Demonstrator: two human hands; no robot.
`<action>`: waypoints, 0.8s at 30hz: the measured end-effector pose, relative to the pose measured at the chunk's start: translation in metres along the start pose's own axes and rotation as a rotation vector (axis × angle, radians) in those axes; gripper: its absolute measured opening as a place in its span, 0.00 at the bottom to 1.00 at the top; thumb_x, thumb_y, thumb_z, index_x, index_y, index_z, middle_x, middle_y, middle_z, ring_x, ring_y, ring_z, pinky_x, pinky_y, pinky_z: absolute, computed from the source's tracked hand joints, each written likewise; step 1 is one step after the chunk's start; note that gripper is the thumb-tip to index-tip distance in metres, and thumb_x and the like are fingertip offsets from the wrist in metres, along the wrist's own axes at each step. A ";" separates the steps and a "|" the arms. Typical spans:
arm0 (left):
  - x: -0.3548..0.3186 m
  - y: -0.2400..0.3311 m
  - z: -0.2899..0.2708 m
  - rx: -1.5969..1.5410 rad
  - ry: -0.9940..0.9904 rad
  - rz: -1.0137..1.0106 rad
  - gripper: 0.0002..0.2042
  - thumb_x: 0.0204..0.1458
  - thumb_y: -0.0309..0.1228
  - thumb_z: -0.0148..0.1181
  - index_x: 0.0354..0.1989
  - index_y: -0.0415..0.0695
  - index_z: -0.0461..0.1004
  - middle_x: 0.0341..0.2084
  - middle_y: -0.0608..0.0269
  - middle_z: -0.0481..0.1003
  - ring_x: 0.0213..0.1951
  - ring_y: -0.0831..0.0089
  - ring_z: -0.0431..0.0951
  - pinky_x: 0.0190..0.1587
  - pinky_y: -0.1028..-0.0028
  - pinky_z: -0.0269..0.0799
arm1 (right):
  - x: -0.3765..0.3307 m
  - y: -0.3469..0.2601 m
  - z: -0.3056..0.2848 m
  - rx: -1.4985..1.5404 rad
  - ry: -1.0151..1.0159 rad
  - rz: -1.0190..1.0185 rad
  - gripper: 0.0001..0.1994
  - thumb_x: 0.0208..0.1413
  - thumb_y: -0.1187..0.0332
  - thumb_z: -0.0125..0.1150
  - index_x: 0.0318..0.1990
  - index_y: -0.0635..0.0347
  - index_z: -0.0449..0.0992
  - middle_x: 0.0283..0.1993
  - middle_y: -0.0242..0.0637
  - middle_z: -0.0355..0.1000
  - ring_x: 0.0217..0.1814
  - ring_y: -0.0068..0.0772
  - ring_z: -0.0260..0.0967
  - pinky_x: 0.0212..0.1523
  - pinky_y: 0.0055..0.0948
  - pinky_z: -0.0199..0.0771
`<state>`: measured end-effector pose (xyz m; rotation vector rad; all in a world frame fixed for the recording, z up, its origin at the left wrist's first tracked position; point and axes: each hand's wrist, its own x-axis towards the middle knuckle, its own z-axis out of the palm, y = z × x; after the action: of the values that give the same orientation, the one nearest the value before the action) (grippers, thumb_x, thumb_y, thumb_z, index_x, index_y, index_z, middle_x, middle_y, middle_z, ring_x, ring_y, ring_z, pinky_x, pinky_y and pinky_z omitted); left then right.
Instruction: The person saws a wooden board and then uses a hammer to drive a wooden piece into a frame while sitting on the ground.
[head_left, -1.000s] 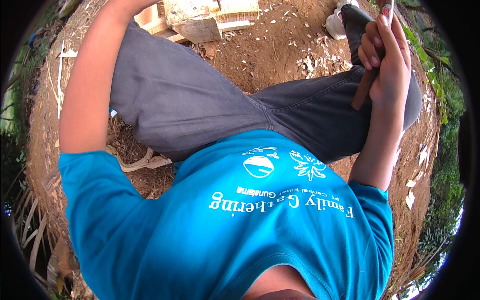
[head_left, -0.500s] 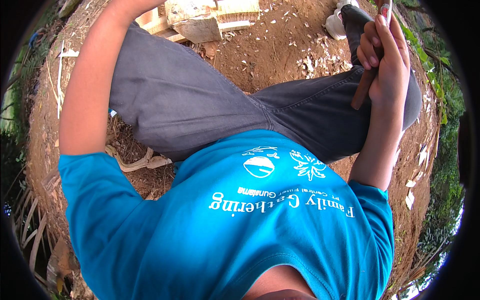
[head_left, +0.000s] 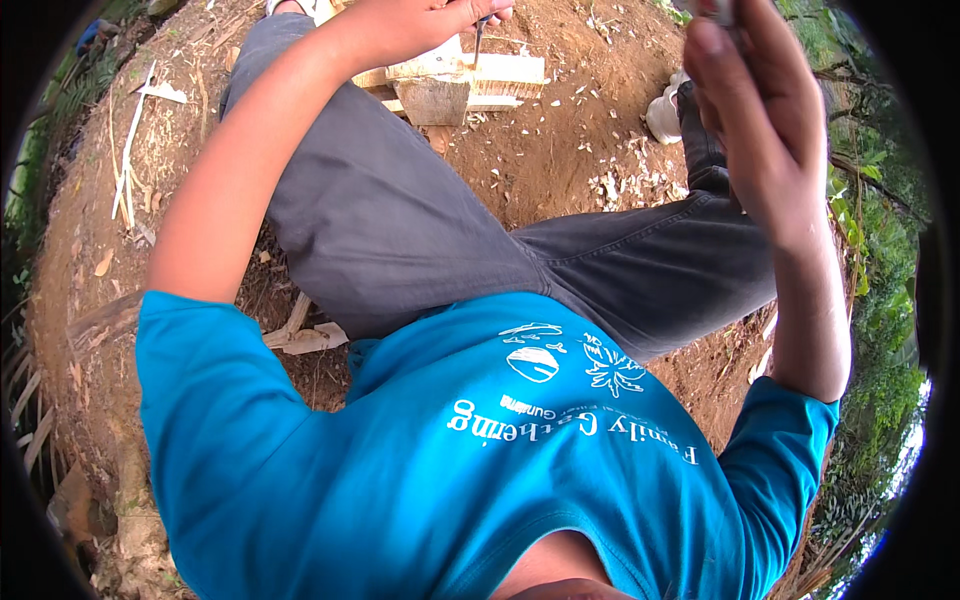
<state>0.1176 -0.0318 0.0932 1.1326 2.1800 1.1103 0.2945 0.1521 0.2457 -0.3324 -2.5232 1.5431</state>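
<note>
My left hand is at the top middle, fingers pinched on a thin dark metal tool that stands upright on a pale wooden block. The block lies on the brown soil past my left knee. At the upper right my right hand is raised above my right leg. It is closed around a tool handle that its fingers hide, and only a pale end shows at the frame's top edge. My blue shirt and grey trousers fill the middle of the view.
Pale wood chips are scattered on the earth between my legs. A white shoe is near my right knee. Split wood strips lie under my left thigh, thin sticks at the left, and green plants at the right.
My right hand has lifted from beside my knee up toward the top edge, still gripping the handle. My left hand and the wooden block have come fully into view.
</note>
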 end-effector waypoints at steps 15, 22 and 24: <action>0.001 0.003 0.003 -0.058 -0.038 -0.032 0.18 0.67 0.43 0.57 0.55 0.41 0.73 0.45 0.53 0.77 0.49 0.63 0.78 0.55 0.65 0.70 | 0.030 0.010 -0.005 -0.331 -0.199 -0.243 0.22 0.72 0.70 0.52 0.68 0.72 0.65 0.31 0.25 0.66 0.29 0.14 0.61 0.29 0.20 0.62; -0.001 0.001 -0.002 0.009 -0.051 -0.103 0.20 0.66 0.43 0.59 0.57 0.40 0.73 0.43 0.54 0.79 0.47 0.65 0.79 0.53 0.64 0.73 | 0.031 0.013 0.000 -0.364 -0.200 -0.349 0.21 0.73 0.72 0.51 0.68 0.72 0.64 0.30 0.26 0.66 0.28 0.12 0.60 0.29 0.18 0.61; 0.001 -0.001 0.004 -0.028 0.005 -0.037 0.20 0.66 0.43 0.59 0.56 0.39 0.74 0.44 0.53 0.79 0.48 0.65 0.80 0.52 0.64 0.74 | 0.030 0.006 0.007 -0.521 -0.173 -0.251 0.20 0.73 0.72 0.50 0.68 0.72 0.64 0.29 0.26 0.66 0.27 0.12 0.59 0.28 0.19 0.61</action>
<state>0.1194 -0.0300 0.0904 1.0745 2.1737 1.1247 0.2649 0.1572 0.2376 0.0646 -2.9379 0.8443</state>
